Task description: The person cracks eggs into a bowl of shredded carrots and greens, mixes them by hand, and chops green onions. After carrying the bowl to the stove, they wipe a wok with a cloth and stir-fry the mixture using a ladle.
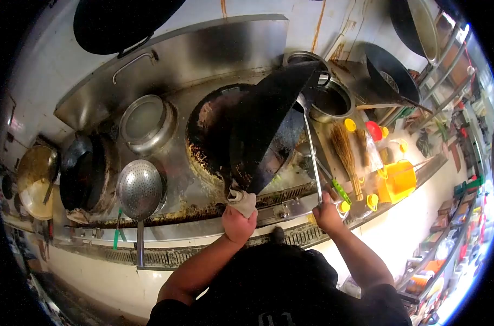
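My left hand [239, 224] is closed round a folded cloth [241, 201] at the near edge of a black wok [266, 122]. The wok is tipped up steeply to the right over the stove, beside the burner opening [209, 117]. In my right hand [328, 214] is the long handle of a metal ladle [312, 149], fingers wrapped round its lower end. The ladle's head lies up by the wok's right rim, partly hidden there. Some pale residue shows on the wok's inner side.
Left of the burner stand a lidded metal pot [144, 120] and a perforated strainer [140, 187]. A round pot [334, 103] sits behind the wok. On the right are a bamboo brush [343, 149], yellow-capped bottles and a yellow container [397, 182]. A drain grate [192, 253] runs along the front.
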`<state>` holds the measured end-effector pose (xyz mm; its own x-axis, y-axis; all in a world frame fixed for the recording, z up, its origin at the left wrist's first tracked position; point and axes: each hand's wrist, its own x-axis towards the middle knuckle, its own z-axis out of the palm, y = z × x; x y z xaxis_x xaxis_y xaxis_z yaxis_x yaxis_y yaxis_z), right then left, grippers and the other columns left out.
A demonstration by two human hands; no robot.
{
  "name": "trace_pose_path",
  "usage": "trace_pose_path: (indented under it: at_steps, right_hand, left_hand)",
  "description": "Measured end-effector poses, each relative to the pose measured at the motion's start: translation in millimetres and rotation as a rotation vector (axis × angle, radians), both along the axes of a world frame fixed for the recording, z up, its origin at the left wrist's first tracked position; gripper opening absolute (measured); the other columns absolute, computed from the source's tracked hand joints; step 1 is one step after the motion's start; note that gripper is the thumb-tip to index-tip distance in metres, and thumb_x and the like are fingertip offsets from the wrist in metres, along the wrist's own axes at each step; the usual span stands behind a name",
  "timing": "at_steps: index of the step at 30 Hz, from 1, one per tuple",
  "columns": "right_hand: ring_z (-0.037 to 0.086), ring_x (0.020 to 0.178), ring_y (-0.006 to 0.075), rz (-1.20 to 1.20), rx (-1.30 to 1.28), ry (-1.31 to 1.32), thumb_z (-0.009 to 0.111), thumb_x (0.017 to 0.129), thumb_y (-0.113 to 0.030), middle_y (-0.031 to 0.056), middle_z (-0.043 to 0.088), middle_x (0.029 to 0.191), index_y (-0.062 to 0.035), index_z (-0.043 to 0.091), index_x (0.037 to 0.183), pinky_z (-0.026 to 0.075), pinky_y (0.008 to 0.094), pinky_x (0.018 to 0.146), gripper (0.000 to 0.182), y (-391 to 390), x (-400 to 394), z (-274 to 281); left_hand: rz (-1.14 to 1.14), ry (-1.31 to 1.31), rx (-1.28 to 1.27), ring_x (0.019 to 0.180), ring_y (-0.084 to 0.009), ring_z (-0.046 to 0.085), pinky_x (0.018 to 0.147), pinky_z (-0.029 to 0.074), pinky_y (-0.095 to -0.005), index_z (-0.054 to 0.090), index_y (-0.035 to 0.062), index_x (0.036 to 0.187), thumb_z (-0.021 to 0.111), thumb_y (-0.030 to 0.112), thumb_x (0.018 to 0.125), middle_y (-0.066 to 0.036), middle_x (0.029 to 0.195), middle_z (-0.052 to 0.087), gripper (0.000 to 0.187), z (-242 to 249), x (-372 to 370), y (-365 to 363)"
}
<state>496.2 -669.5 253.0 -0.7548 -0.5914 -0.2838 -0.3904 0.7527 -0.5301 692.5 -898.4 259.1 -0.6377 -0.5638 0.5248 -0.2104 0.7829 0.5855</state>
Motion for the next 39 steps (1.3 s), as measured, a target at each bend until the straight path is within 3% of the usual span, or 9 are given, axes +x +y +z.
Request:
trace_pose_path:
  at_steps: [4, 16, 28, 31, 33, 35, 37, 38, 39]
  right_hand:
    - [0.062, 0.078, 0.0457, 0.014, -0.016, 0.08, 0.058, 0.084, -0.018, 0.0298, 0.062, 0.079, 0.0063, 0.033, 0.133, 0.05, 0.0497, 0.07, 0.06, 3, -3, -18]
    - [0.063, 0.087, 0.0463, 0.018, 0.111, 0.0, 0.062, 0.087, -0.027, 0.0318, 0.063, 0.092, 0.0073, 0.034, 0.125, 0.05, 0.0499, 0.077, 0.058, -7, -7, -16]
    - [0.061, 0.082, 0.0466, 0.056, 0.035, 0.067, 0.054, 0.086, -0.021, 0.0323, 0.061, 0.09, 0.008, 0.037, 0.125, 0.049, 0.0512, 0.074, 0.052, -6, -12, -29]
    - [0.063, 0.083, 0.0459, 0.063, 0.025, 0.107, 0.063, 0.086, -0.025, 0.0294, 0.064, 0.089, 0.0086, 0.037, 0.126, 0.051, 0.0508, 0.073, 0.058, -12, -19, -25]
    - [0.062, 0.083, 0.0465, 0.067, -0.116, 0.169, 0.064, 0.084, -0.023, 0.0282, 0.065, 0.086, 0.0056, 0.045, 0.122, 0.05, 0.0505, 0.073, 0.051, -14, -23, -20]
    - [0.065, 0.069, 0.0387, 0.057, -0.25, 0.21, 0.065, 0.082, -0.017, 0.0228, 0.066, 0.078, 0.002, 0.05, 0.118, 0.052, 0.0458, 0.064, 0.043, -17, -17, -6]
    - [0.063, 0.055, 0.0263, -0.094, -0.315, -0.369, 0.062, 0.082, -0.011, 0.0146, 0.063, 0.071, -0.0005, 0.052, 0.114, 0.05, 0.0367, 0.052, 0.035, -17, -7, 19]
    - [0.055, 0.045, 0.0174, -0.059, -0.532, -0.489, 0.057, 0.082, -0.004, 0.0085, 0.057, 0.064, -0.0019, 0.052, 0.111, 0.044, 0.0305, 0.041, 0.029, -13, -3, 14]
    - [0.055, 0.045, 0.0174, -0.052, -0.529, -0.483, 0.057, 0.082, -0.004, 0.0085, 0.057, 0.064, -0.0019, 0.052, 0.111, 0.044, 0.0305, 0.041, 0.029, -7, -7, 12]
  left_hand:
    - [0.048, 0.029, 0.042, 0.091, -0.0415, 0.06, 0.078, 0.051, -0.0464, 0.063, 0.0028, 0.11, 0.068, 0.013, 0.072, -0.02, 0.101, 0.061, 0.039, -8, 1, 5]
    - [0.049, 0.066, 0.063, 0.088, -0.041, 0.061, 0.075, 0.052, -0.0465, 0.063, 0.0014, 0.109, 0.066, 0.017, 0.074, -0.02, 0.1, 0.062, 0.039, -12, 2, 11]
    - [0.127, 0.046, 0.039, 0.09, -0.0423, 0.06, 0.078, 0.051, -0.0474, 0.059, 0.0004, 0.114, 0.065, 0.012, 0.073, -0.02, 0.102, 0.062, 0.042, -22, 6, 14]
    - [0.096, 0.086, 0.162, 0.081, -0.0387, 0.064, 0.07, 0.051, -0.0462, 0.06, -0.0016, 0.104, 0.063, 0.015, 0.078, -0.019, 0.092, 0.064, 0.031, -28, 7, 0]
    - [0.188, 0.079, 0.538, 0.087, -0.0351, 0.064, 0.077, 0.05, -0.0396, 0.058, -0.0016, 0.107, 0.062, 0.01, 0.075, -0.019, 0.095, 0.065, 0.035, -36, 6, -8]
    - [0.172, 0.094, 0.695, 0.083, -0.031, 0.064, 0.076, 0.049, -0.0374, 0.058, -0.0019, 0.103, 0.062, 0.009, 0.075, -0.018, 0.093, 0.065, 0.03, -19, -1, -17]
    - [0.302, 0.259, 0.836, 0.08, -0.0275, 0.063, 0.071, 0.049, -0.0378, 0.057, -0.0019, 0.102, 0.062, 0.008, 0.077, -0.015, 0.093, 0.065, 0.028, -16, -11, -27]
    - [0.303, 0.268, 0.836, 0.08, -0.0275, 0.063, 0.071, 0.049, -0.0378, 0.057, -0.0019, 0.102, 0.062, 0.008, 0.077, -0.015, 0.093, 0.065, 0.028, -7, -17, -32]
    - [0.401, 0.351, 1.079, 0.08, -0.0263, 0.062, 0.069, 0.048, -0.0376, 0.057, -0.0014, 0.104, 0.062, 0.009, 0.079, -0.013, 0.094, 0.064, 0.027, 0, -22, -38]
